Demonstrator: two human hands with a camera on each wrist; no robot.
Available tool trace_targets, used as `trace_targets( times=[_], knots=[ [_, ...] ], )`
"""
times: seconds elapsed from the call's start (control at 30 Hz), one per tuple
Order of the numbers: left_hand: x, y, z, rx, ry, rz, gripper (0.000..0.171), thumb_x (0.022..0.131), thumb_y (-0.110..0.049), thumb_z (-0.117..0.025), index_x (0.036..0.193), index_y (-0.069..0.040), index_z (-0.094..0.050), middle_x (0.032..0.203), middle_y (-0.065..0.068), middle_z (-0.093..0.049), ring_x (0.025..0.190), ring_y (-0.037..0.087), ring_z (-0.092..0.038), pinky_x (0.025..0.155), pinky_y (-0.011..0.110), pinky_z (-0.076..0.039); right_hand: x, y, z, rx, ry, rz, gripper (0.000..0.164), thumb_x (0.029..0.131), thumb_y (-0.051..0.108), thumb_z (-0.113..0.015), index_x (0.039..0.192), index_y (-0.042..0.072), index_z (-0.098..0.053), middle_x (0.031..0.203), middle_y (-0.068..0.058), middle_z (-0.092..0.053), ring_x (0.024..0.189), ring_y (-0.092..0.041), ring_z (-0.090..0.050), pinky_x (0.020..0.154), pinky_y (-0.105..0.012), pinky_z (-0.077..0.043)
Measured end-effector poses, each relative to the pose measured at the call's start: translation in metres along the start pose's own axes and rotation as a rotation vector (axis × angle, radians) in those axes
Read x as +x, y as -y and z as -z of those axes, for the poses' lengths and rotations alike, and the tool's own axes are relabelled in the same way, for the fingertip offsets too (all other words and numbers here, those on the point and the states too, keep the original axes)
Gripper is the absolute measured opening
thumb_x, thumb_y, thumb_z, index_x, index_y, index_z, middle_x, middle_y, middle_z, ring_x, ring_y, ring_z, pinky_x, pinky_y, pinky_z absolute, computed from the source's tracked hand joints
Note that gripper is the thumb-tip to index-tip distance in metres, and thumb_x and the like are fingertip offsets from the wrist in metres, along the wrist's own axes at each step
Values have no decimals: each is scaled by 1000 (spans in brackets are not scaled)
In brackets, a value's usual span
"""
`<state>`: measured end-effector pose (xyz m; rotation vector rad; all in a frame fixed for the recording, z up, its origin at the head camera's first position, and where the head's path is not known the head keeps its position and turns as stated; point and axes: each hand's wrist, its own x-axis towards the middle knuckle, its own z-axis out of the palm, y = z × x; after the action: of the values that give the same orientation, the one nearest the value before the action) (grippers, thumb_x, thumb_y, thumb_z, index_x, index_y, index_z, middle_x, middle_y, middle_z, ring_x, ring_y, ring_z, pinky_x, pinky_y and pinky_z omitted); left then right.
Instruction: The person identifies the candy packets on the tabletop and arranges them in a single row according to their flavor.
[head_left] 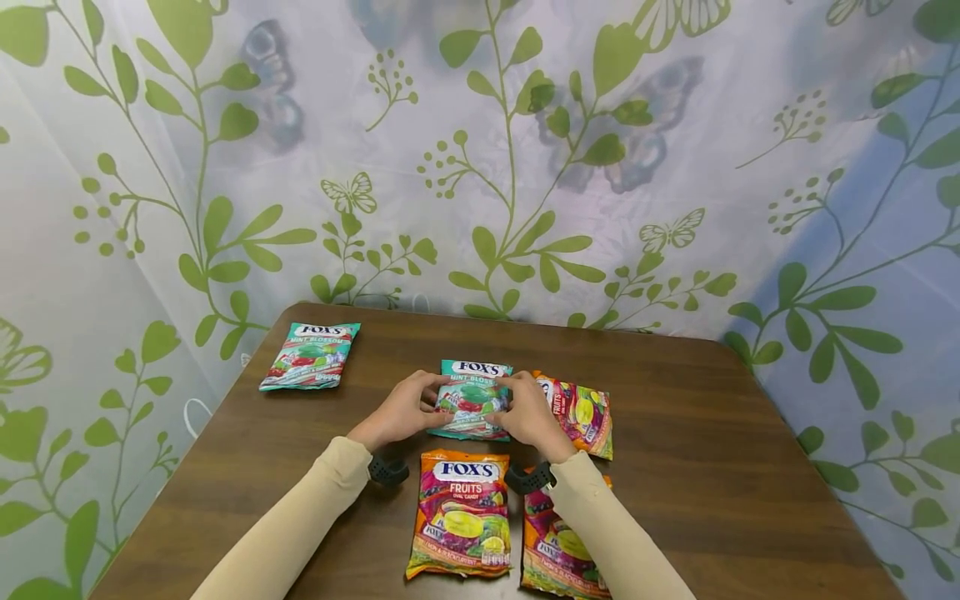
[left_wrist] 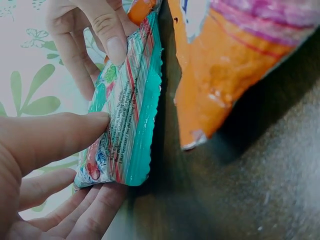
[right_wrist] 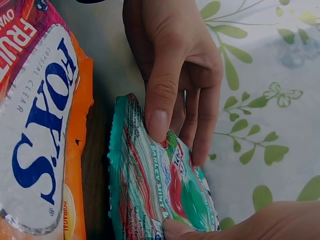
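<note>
Both forearms are stretched forward over the counter (head_left: 690, 467) and angled inward, with cream sleeves (head_left: 285, 533) pulled down to dark wrist straps (head_left: 387, 472). The left hand (head_left: 405, 410) and the right hand (head_left: 530, 412) are set opposite each other at the two sides of a teal mint candy bag (head_left: 472, 400), which is placed near the middle of the counter. The bag is gripped from both sides: the left fingers (left_wrist: 97, 215) are curved about its left edge with the thumb pressed on the printed face, and the right fingers (right_wrist: 205, 125) are bent along its right side, that thumb also pressed on the face. Whether the bag is lifted cannot be told.

Just in front of it, an orange fruit candy bag (head_left: 461, 517) is laid flat between the wrists. A second orange bag (head_left: 581, 412) is partly hidden by the right hand, and a third orange bag (head_left: 558, 550) is partly covered by the right forearm. Another mint bag (head_left: 311, 357) is left well apart, at the far left corner. The counter is backed by a leaf-patterned curtain (head_left: 480, 167).
</note>
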<state>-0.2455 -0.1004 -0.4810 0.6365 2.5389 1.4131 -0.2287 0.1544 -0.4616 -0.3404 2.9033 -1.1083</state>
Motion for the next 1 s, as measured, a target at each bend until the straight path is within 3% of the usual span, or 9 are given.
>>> trace_targets(
  times=[0.33,0.6,1.0],
  knots=[
    [1,-3,3,-7,14,3,62,98,-12,-85,151,4,-59,128,16,-60,114,31,-66,95,42,-63,0,0,2,20,-6,-2,64,88,8,-93,145,-6,-66,136,-24,-58,87,-23,-59,77,-40,-56],
    [-1,-7,9,23,-5,1,61,98,-14,-86,151,3,-61,128,15,-61,114,30,-66,95,44,-62,-1,7,4,41,-16,13,65,88,7,-92,145,-8,-65,133,-24,-58,91,-26,-59,82,-44,-59],
    [-3,-3,32,52,-24,-41,59,99,-13,-84,149,7,-60,129,20,-61,114,35,-66,96,47,-62,13,23,-1,78,-10,57,66,89,6,-92,146,-11,-63,130,-25,-58,86,-24,-60,75,-38,-55]
  ],
)
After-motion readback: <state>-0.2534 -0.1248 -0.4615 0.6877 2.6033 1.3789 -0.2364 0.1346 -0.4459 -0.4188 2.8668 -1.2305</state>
